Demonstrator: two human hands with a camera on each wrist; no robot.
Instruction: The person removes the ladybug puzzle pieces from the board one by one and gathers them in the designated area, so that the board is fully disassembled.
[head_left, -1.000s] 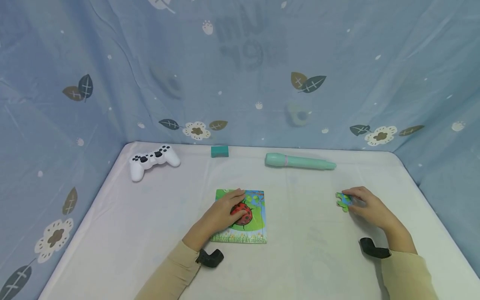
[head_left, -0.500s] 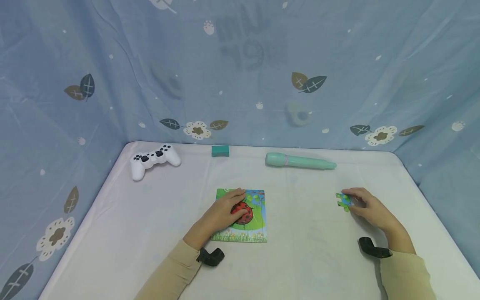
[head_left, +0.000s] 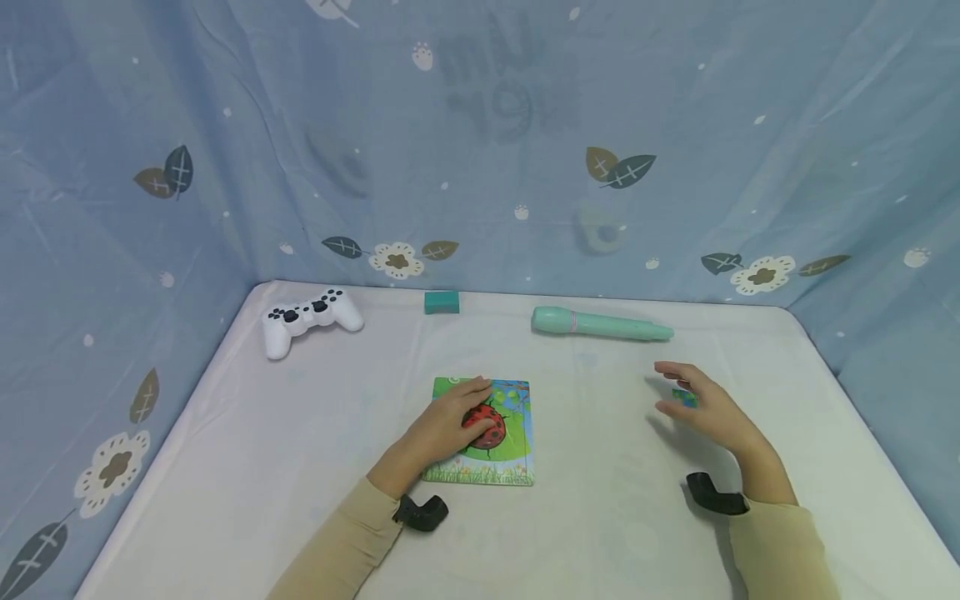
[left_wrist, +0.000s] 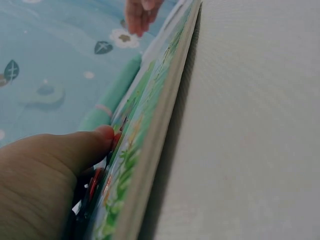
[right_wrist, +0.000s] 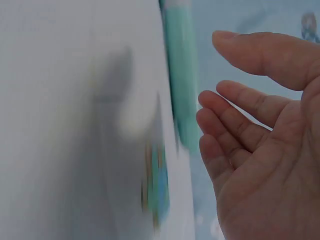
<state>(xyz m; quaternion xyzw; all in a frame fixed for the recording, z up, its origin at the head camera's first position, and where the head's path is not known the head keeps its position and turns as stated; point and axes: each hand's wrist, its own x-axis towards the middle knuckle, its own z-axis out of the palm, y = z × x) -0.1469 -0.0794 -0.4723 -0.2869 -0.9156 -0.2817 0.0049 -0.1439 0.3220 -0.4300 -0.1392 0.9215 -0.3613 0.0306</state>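
A square ladybug jigsaw puzzle lies flat on the white table, and my left hand rests on its left half with the fingers spread over the picture. In the left wrist view the thumb lies along the face of the puzzle, whose thick edge shows. My right hand hovers above the table at the right, fingers apart and holding nothing. Below it lies a loose green and blue puzzle piece, partly hidden by the hand. The right wrist view shows the same puzzle piece blurred, apart from the bare palm.
At the back left sits a white game controller. A small teal block and a mint-green toy microphone lie along the back edge. Blue patterned cloth hangs around the table's back and sides.
My right hand has let go of the puzzle piece, lifted and moved a little to the left; the piece stays on the table. The left hand keeps its place on the puzzle.
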